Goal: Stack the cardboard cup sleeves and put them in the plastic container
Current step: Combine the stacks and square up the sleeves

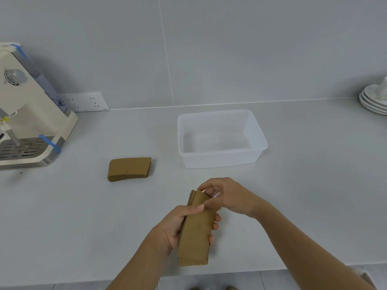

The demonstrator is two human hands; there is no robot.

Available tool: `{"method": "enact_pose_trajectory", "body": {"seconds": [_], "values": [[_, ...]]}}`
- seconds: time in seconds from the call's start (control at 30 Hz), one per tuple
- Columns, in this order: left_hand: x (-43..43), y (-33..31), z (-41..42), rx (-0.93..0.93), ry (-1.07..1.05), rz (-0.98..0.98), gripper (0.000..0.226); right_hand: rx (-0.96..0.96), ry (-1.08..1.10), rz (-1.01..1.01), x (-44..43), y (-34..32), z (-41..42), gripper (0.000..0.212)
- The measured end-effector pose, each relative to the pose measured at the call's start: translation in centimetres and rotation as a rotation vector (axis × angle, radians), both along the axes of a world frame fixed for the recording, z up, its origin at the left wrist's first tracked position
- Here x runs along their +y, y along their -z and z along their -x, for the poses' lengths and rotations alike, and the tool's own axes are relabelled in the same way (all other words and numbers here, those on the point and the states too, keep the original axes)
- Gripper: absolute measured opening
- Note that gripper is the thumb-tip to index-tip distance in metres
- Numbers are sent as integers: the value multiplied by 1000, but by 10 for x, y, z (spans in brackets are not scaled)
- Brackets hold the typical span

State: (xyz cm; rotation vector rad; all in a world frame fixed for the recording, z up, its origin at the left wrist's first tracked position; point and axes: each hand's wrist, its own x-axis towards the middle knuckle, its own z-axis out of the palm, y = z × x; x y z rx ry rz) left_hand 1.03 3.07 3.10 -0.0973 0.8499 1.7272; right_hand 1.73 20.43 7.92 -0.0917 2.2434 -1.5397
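Squaring a bundle of cup sleeves (195, 233) above the surface's (303, 185) near edge, the left hand (173, 229) keeps a clenched grip around the bundle while the right hand (228, 195) pinches its top end. A second pile of sleeves (129, 169) lies left of centre; the plastic container (222, 162) sits empty toward the back edge. Aligning edges before gathering both piles would help; no writing is readable.

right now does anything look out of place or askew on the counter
Only small things. The held sleeves are uneven at the top, edges fanned near the right hand. The coffee machine has blue tape strips on it. The plastic container sits empty.
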Motion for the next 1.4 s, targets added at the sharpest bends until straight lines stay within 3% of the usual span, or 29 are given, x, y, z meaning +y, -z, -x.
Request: {"method": "enact_pose_trajectory", "body": {"seconds": [0.4, 0.73, 0.93, 1.2, 1.4], "values": [[-25, -7, 8, -13, -9, -88, 63, -91, -28, 161, -18, 1, 14, 16], [-69, -5, 24, -37, -418, -245, 72, 60, 236, 357, -34, 2, 29, 11], [-82, -14, 31, 79, -654, -218, 54, 160, 396, 399, -54, 0, 44, 10], [-89, -17, 37, 381, -785, 180, 32, 180, 494, 411, -81, 10, 57, 16], [-103, -18, 46, 477, -766, 366, 33, 164, 512, 390, -98, 16, 67, 17]]}}
